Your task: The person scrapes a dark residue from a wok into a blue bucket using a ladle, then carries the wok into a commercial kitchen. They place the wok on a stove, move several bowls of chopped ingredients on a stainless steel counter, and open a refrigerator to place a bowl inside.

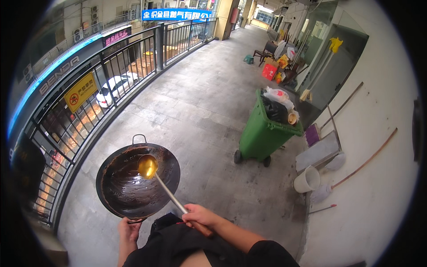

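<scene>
A dark, two-handled wok (123, 197) is held out above the walkway floor, its inside glossy and brown around the rim. My left hand (129, 229) grips the wok's near loop handle. My right hand (200, 216) is closed around the wooden grip of a long metal ladle (171, 197). The ladle's round bowl lies over the inside of the wok and holds a shiny golden liquid. Whether the bowl touches the wok cannot be told. The wok's far loop handle stands free.
A black metal railing (160, 46) runs along the left. To the right stands a wheeled green bin (267, 140) heaped with rubbish bags. Mops, a white bucket (307, 179) and a dustpan lean or stand by the wall. Farther off are a chair (266, 52) and boxes.
</scene>
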Demonstrator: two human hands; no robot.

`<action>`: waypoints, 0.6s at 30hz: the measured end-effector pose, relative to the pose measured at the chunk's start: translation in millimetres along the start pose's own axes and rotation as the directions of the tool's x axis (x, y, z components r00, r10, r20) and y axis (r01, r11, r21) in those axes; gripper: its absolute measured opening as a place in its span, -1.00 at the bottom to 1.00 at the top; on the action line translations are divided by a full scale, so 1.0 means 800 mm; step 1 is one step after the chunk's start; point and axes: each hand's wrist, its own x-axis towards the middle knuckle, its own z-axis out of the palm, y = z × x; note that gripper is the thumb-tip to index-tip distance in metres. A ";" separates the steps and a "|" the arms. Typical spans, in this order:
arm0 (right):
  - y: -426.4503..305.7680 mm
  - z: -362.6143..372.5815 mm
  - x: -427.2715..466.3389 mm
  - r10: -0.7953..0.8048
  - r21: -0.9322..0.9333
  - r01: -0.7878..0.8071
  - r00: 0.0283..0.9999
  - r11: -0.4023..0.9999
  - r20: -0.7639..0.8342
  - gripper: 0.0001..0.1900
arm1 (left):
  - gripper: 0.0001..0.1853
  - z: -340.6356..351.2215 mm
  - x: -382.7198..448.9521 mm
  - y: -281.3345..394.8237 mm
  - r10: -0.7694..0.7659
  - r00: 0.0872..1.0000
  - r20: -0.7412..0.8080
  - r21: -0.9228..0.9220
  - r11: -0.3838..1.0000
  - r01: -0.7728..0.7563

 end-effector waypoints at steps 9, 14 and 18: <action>-0.232 -0.296 0.224 -0.029 0.106 0.030 1.000 0.994 -0.008 -0.74 | -0.82 0.320 0.371 0.011 0.005 0.996 -0.094 0.235 0.972 0.017; -0.388 -0.428 0.289 -0.161 0.165 0.183 0.977 0.969 -0.140 -0.68 | -0.75 0.563 0.510 0.014 -0.053 0.998 -0.034 0.303 0.951 0.061; -0.485 -0.560 0.336 -0.208 0.249 0.275 0.942 0.929 -0.263 -0.73 | -0.77 0.741 0.633 -0.027 -0.102 0.994 0.043 0.335 0.939 0.082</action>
